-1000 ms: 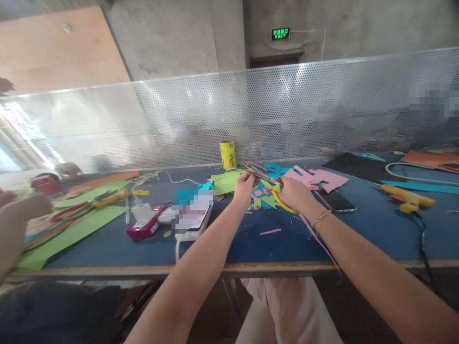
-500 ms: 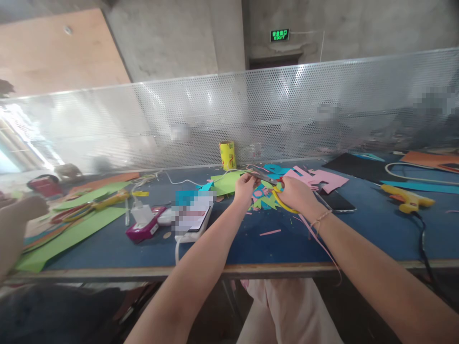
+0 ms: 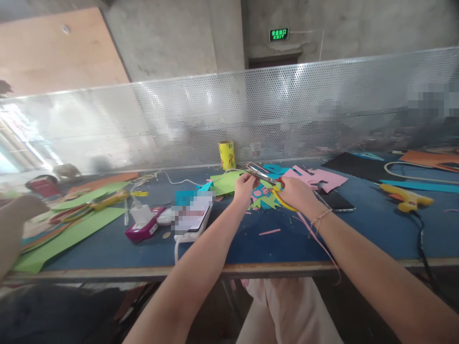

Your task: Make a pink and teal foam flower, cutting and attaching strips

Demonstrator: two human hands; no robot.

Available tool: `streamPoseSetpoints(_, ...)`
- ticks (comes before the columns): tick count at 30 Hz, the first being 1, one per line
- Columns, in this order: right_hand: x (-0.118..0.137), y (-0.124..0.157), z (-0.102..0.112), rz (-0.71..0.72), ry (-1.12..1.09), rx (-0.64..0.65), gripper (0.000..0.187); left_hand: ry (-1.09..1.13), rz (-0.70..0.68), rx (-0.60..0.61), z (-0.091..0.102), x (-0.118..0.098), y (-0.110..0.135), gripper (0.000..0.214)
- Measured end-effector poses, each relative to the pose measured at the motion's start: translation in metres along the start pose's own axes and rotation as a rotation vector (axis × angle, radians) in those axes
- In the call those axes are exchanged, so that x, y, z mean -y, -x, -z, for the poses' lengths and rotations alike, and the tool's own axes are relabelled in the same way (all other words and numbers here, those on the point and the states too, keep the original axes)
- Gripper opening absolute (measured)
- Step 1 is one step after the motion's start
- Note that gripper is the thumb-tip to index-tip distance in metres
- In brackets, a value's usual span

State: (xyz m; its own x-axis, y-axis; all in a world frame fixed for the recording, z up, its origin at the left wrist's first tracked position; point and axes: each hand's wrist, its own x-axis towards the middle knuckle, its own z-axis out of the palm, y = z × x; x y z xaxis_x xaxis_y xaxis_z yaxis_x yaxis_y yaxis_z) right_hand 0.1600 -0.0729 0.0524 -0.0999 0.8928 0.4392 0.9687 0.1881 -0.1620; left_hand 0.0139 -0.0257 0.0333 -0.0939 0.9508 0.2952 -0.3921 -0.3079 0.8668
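Note:
My right hand [image 3: 296,193] is closed around the yellow handles of a pair of scissors [image 3: 263,176], whose metal blades point left and away from me. Beside the blades, my left hand [image 3: 246,185] is closed in a pinch; what lies between its fingertips is too small to make out. A thin pink paper strip [image 3: 322,248] trails from below my right hand over the table edge. Under and behind both hands lie green paper [image 3: 225,184], blue scraps [image 3: 274,169] and a cut pink sheet [image 3: 332,179].
On the blue table [image 3: 247,246], a phone [image 3: 195,215] and a purple power strip [image 3: 143,229] lie left. A dark phone [image 3: 337,200] and yellow glue gun [image 3: 409,196] lie right. A yellow roll [image 3: 227,155] stands before the mesh divider [image 3: 201,114]. Another person's arm [image 3: 17,229] reaches in.
The scissors' blades have tilted slightly and show more brightly, seemingly further apart. Both hands stay almost in place. The other person's arm at the left has shifted slightly.

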Motion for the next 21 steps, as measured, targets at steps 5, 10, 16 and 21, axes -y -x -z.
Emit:
streamPoseSetpoints(5,-0.0006,0.0002,0.0034,-0.021,0.012,0.017,0.042,-0.043,-0.005,0.005,0.0013,0.0008,-0.0010,0.006)
streamPoseSetpoints(10,-0.0007,-0.0004,0.0039,-0.005,0.008,0.015,0.038,-0.079,-0.017,0.008,0.0009,0.0020,-0.0016,0.008)
streamPoseSetpoints(16,-0.0030,-0.0030,-0.0011,0.019,-0.014,0.032,0.038,-0.050,0.017,0.031,-0.0005,0.0012,-0.0003,0.008)
streamPoseSetpoints(21,-0.0051,-0.0037,-0.0024,0.016,-0.023,0.034,0.036,-0.075,0.041,0.035,-0.0011,-0.0005,0.0011,0.008)
